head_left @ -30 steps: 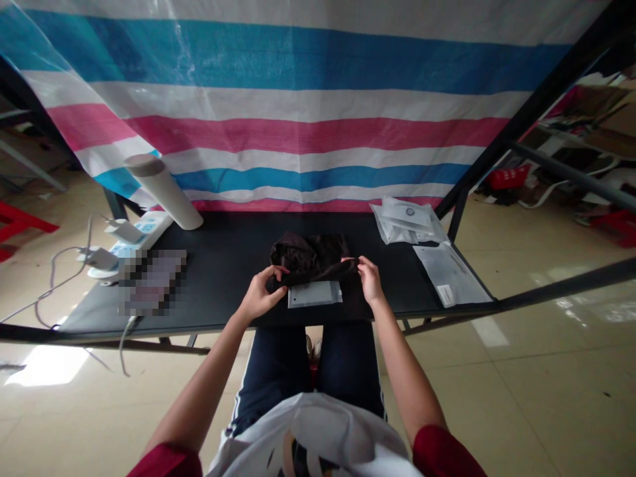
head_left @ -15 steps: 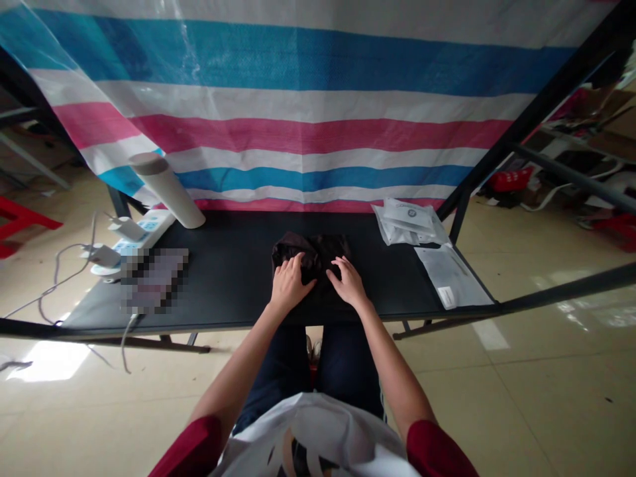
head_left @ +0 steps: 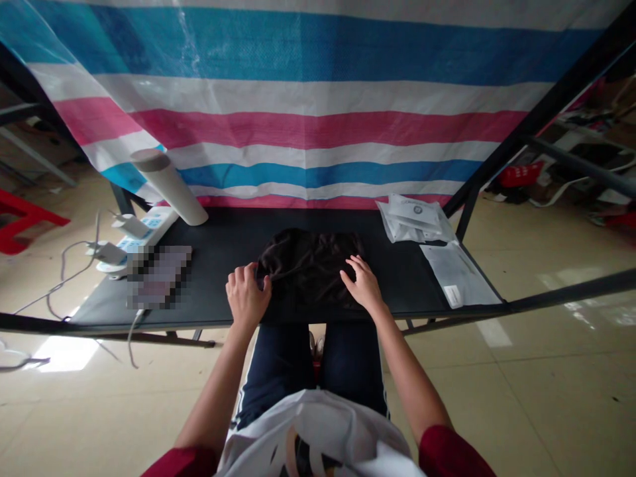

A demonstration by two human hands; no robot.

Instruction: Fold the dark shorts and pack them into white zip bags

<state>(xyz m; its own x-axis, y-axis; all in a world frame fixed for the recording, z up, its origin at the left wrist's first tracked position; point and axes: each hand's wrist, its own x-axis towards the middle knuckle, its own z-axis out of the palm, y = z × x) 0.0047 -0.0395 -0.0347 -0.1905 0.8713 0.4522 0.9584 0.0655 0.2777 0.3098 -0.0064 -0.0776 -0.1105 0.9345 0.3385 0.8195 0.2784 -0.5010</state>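
Note:
A dark brown garment [head_left: 305, 265] lies spread on the black table [head_left: 223, 252] in front of me. My left hand [head_left: 246, 298] pinches the garment's left edge with its fingers curled closed. On the garment's right part rests my right hand [head_left: 362, 286], fingers stretched out flat and pressing the cloth down. The small plastic packet seen earlier is hidden from view.
A white cardboard tube [head_left: 171, 189] leans at the table's back left, beside a white power strip [head_left: 142, 235] with plugs and cables. Clear plastic bags [head_left: 415, 218] and a flat sleeve [head_left: 460, 275] lie at the right. A striped tarp [head_left: 308, 119] hangs behind.
The garment went from a folded bundle held over a plastic packet to a wider, flatter spread. My left hand moved left to its edge; my right hand stayed pressing on it.

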